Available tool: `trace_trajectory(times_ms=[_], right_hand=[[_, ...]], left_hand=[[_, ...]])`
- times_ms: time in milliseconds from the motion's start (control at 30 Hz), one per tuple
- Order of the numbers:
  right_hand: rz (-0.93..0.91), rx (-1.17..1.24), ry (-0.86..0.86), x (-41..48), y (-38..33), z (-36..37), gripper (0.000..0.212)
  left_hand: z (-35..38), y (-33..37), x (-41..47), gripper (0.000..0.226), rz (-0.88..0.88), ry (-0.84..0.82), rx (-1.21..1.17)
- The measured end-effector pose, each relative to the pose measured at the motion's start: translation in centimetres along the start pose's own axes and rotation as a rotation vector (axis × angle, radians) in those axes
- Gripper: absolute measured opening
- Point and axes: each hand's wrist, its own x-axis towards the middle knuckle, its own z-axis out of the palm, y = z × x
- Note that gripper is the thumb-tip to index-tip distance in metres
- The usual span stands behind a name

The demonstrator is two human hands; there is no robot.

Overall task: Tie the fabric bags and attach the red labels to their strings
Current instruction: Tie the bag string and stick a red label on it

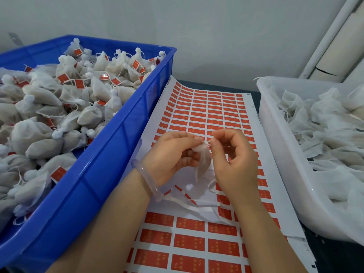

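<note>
Now the left hand [173, 152] and right hand [234, 160] pinch the string [206, 143] of a fabric bag [204, 159] over the sheet of red labels [206, 111], with many tagged bags [90, 115] done in the blue crate [118, 146] and more untied bags [325, 125] left in the white tub [275, 134].

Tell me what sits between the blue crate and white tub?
The red label sheet; over it the left hand and right hand hold a fabric bag. Head view.
</note>
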Motion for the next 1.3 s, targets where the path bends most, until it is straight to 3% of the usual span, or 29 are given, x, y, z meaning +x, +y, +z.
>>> trace_trajectory(times_ms=[333,433,500,633,867,1133,1300], right_hand=[[0.284,0.255,0.100,0.8,-0.3,-0.4,0.016],[0.250,0.231,-0.078,0.7,-0.5,-0.4,0.032],[0.208,0.162,-0.139,0.5,-0.5,-0.2,0.024],[0.130,0.141,-0.108,0.5,-0.3,-0.2,0.006],[0.199,0.184,-0.115,0.1,0.3,0.3,0.017],[0.176,0.107,-0.151,-0.1,0.4,0.4,0.022],[0.150,0.017,-0.187,0.0,0.5,0.4,0.019]], left_hand=[[0.0,0.2,0.0,0.016,-0.061,0.013,0.052],[0.0,0.1,0.0,0.015,-0.037,0.001,0.052],[-0.1,0.0,0.1,0.013,-0.011,-0.004,0.053],[-0.3,0.0,0.0,0.014,0.002,-0.048,0.011],[-0.1,-0.4,-0.1,0.039,0.095,-0.123,0.225],[0.1,-0.5,0.0,0.026,0.139,-0.103,0.136],[0.1,-0.6,0.4,0.020,0.214,0.005,0.330]])
